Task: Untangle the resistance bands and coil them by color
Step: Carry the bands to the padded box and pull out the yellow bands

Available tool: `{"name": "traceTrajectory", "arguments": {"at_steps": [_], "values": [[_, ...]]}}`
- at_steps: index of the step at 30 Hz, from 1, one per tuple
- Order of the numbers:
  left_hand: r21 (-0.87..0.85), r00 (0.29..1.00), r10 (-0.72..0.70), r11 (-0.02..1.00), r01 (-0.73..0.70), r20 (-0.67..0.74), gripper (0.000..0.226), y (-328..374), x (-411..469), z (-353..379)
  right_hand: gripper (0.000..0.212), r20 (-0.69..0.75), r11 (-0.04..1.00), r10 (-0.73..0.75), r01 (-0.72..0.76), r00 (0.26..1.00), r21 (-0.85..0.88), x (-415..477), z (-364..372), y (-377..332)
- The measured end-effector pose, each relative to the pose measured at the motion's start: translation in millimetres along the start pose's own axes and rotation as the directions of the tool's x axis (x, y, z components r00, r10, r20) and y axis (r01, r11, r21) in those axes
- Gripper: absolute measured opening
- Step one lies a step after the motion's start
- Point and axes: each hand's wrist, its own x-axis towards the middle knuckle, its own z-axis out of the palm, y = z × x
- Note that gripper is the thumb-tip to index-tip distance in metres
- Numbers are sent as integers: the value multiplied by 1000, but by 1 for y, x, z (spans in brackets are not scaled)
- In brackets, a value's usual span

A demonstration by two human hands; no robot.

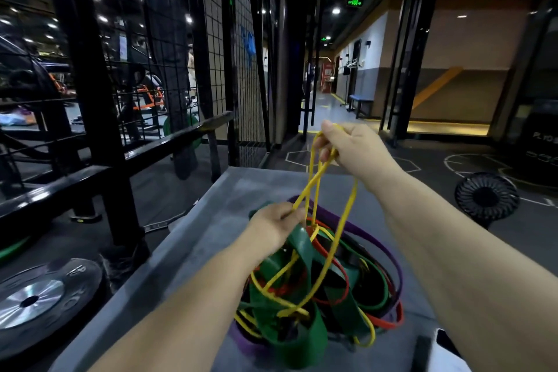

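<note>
A tangled heap of resistance bands [329, 290] lies on a grey bench top [193, 251]: wide green bands [297, 338], a purple band [389, 254], a red band [389, 323] and thin yellow bands [347, 214]. My right hand [353, 148] is raised above the heap and pinches the top of the yellow loops, which hang down into the pile. Lower down, my left hand [276, 228] grips a yellow strand together with a green band at the heap's upper left.
A black steel rack with wire mesh [99, 100] stands close on the left. A weight plate [39, 299] lies on the floor at lower left. A black floor fan [486, 198] sits to the right. A corridor [329, 106] opens straight ahead.
</note>
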Motion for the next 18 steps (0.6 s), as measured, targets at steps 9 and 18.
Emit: {"name": "traceTrajectory", "arguments": {"at_steps": [9, 18], "values": [[-280, 979, -43, 960, -14, -200, 38, 26, 25, -68, 59, -45, 856, 207, -203, 977, -475, 2, -28, 27], [-139, 897, -4, 988, -64, -442, 43, 49, 25, -89, 55, -183, 884, 12, -96, 983, -457, -3, -19, 29]]}}
